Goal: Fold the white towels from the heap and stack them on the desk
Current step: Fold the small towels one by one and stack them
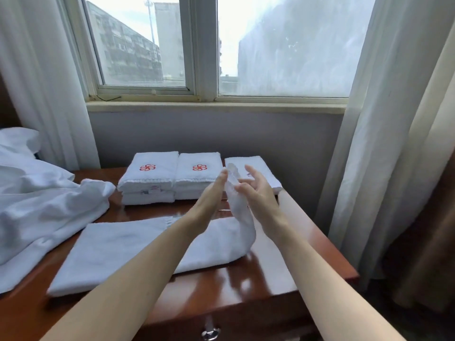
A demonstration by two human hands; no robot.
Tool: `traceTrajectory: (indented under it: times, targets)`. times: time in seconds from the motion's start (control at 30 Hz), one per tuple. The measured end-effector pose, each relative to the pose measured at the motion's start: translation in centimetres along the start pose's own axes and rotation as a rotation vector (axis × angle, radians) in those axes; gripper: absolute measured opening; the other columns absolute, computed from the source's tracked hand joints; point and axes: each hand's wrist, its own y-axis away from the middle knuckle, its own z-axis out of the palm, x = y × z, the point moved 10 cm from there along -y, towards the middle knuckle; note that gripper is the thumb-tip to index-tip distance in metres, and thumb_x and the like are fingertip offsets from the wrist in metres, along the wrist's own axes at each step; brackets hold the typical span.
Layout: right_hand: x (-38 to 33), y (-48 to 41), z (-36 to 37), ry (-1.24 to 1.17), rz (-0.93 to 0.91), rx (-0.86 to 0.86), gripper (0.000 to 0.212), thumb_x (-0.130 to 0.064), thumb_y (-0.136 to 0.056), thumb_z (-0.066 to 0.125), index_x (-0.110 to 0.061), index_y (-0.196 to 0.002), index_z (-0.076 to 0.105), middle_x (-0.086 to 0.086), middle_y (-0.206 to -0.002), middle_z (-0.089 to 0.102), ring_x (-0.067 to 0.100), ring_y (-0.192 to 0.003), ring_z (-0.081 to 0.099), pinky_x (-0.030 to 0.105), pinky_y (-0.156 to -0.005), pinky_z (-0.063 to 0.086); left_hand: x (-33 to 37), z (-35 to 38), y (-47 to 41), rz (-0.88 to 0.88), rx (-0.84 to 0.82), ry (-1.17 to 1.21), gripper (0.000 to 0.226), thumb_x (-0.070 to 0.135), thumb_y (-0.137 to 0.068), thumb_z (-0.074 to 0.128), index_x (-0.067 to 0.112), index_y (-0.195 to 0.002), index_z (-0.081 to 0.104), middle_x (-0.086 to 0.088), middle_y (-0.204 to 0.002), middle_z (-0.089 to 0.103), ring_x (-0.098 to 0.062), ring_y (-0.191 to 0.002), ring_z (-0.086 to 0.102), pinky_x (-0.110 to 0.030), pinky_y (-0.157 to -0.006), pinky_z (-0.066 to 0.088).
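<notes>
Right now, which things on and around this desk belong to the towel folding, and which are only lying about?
For the job: half-folded towel, its end raised between left hand and right hand; heap; left stack; middle stack; right folded towel; desk.

Lying about: pillow; curtain; window; drawer handle.
</notes>
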Motion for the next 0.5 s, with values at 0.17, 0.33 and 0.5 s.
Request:
traceTrajectory:
  times: [0.17,0.33,0.5]
  targets:
    - [-2.7,0.7,7.6,-0.108,-0.120,-0.076,0.074,-0.027,-0.079,0.045,-0.028,-0.150,0.026,0.002,-0.125,0.055,0.012,-0.106,0.061,0.027,-0.091,0.051,1.8,-8.2,3.2,-0.042,0.148,-0.022,0.026,0.044,-0.088,0.068,0.023,-0.103,0.071,0.000,-0.095,0.077,-0.016,-0.086,0.074,-0.035,-0.075,0.061]
    - [-3.9,1.6,13.2,-0.082,-0.228,-0.088,0.065,-0.017,-0.083,0.040,-0.029,-0.146,0.032,0.001,-0.128,0.046,0.011,-0.118,0.052,0.029,-0.094,0.050,1.2,-17.3,6.8,-0.079,0.431,-0.114,0.013,0.019,-0.090,0.068,0.019,-0.101,0.061,-0.007,-0.095,0.071,-0.022,-0.085,0.071,-0.033,-0.064,0.060]
    - [-0.6,1.9,18.9,0.366,-0.190,-0.269,0.035,-0.016,-0.100,0.041,-0.023,-0.134,0.048,0.001,-0.133,0.051,0.016,-0.121,0.049,0.025,-0.095,0.035,0.4,-23.5,10.9,-0.068,0.629,-0.111,0.001,0.017,-0.094,0.060,0.016,-0.093,0.059,-0.003,-0.079,0.072,-0.017,-0.070,0.071,-0.026,-0.051,0.053]
